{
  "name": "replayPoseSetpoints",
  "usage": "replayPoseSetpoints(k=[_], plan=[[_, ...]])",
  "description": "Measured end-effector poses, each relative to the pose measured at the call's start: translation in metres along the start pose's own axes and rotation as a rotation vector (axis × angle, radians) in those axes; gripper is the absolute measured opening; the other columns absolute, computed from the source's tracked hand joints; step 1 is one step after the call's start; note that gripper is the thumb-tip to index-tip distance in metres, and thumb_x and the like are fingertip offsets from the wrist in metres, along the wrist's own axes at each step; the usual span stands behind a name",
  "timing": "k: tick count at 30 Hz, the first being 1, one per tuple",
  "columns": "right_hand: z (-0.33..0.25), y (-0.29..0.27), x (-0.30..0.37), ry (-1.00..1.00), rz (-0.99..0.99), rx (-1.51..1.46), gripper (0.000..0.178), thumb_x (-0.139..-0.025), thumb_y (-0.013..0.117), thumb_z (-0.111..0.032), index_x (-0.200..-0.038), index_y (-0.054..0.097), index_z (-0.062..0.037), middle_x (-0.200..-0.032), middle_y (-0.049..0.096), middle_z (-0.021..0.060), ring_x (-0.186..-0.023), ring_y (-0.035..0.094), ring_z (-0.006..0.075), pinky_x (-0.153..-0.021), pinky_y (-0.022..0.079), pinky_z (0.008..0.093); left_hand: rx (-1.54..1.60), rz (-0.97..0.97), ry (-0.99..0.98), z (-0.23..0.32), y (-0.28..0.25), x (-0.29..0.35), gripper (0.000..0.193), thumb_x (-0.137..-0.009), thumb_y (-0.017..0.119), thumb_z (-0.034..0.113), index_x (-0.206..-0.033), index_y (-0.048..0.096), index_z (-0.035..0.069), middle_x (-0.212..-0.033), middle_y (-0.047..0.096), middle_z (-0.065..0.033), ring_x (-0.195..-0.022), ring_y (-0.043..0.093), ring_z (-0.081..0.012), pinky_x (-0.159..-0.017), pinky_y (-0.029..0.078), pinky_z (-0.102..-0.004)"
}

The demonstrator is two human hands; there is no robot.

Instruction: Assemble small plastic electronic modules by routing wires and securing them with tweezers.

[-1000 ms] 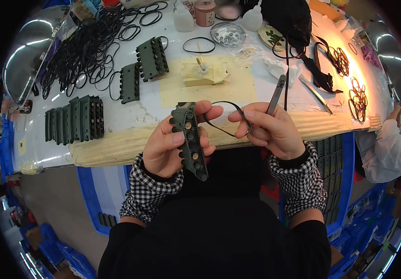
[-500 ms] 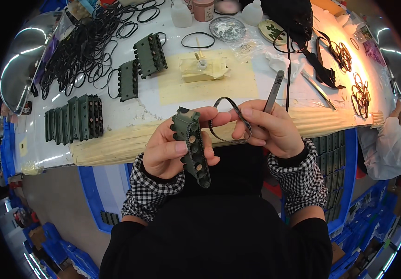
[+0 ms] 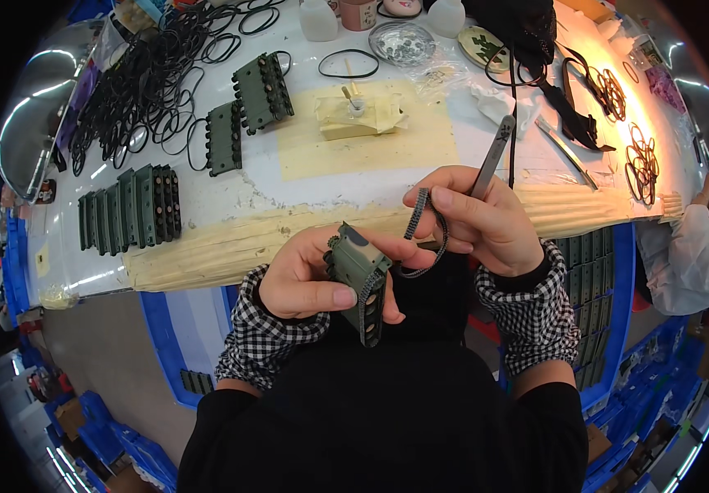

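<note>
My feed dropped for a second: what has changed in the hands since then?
The left hand turned the green track part from flat to edge-on. The right hand lifted the black rubber track into an upright loop. Both grips, and the metal tool in the right hand, are unchanged.

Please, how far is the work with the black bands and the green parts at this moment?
Done, it seems: green parts lie in a row on the table, though whether they carry bands is too small to tell. In hand: the left hand holds one green part, and the right hand, which also holds a metal tool, stretches a black band toward it. Left: a heap of loose bands.
</note>
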State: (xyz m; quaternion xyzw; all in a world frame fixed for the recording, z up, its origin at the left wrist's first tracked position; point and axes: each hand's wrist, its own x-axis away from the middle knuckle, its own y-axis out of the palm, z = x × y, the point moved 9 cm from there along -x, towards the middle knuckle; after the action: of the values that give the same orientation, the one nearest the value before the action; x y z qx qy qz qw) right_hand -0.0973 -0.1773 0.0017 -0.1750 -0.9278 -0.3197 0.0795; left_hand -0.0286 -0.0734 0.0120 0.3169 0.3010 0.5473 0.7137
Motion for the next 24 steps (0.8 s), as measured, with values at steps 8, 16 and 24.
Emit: replayPoseSetpoints(k=[8, 16, 24], plan=[[-0.001, 0.002, 0.000, -0.005, 0.001, 0.000, 0.031, -0.098, 0.046, -0.023, -0.107, 0.059, 0.0039, -0.075, 0.065, 0.0081, -0.043, 0.032, 0.0004, -0.041, 0.026, 0.0160, -0.058, 0.045, -0.012, 0.000, -0.002, 0.000, 0.060, -0.079, 0.061, 0.004, -0.130, 0.036, -0.017, -0.128, 0.041, -0.0397, -0.092, 0.065, -0.0335, -0.086, 0.053, -0.0508], [0.009, 0.009, 0.002, -0.027, -0.118, -0.274, 0.034, -0.099, 0.044, -0.021, -0.117, 0.054, 0.0069, -0.105, 0.065, 0.0157, -0.045, 0.026, -0.0004, -0.046, 0.029, 0.0166, -0.009, 0.188, 0.225, 0.024, -0.012, 0.001, 0.067, -0.081, 0.061, 0.010, -0.136, 0.030, -0.013, -0.135, 0.038, -0.0328, -0.094, 0.063, -0.0263, -0.087, 0.055, -0.0421], [0.016, 0.003, 0.003, -0.116, -0.032, -0.240, 0.022, -0.095, 0.051, -0.014, -0.108, 0.057, 0.0033, -0.096, 0.065, 0.0099, -0.045, 0.028, -0.0010, -0.044, 0.028, 0.0163, -0.087, 0.239, 0.254, 0.030, -0.018, 0.002, 0.063, -0.083, 0.058, 0.010, -0.136, 0.031, -0.011, -0.137, 0.035, -0.0336, -0.096, 0.063, -0.0248, -0.089, 0.053, -0.0429]])
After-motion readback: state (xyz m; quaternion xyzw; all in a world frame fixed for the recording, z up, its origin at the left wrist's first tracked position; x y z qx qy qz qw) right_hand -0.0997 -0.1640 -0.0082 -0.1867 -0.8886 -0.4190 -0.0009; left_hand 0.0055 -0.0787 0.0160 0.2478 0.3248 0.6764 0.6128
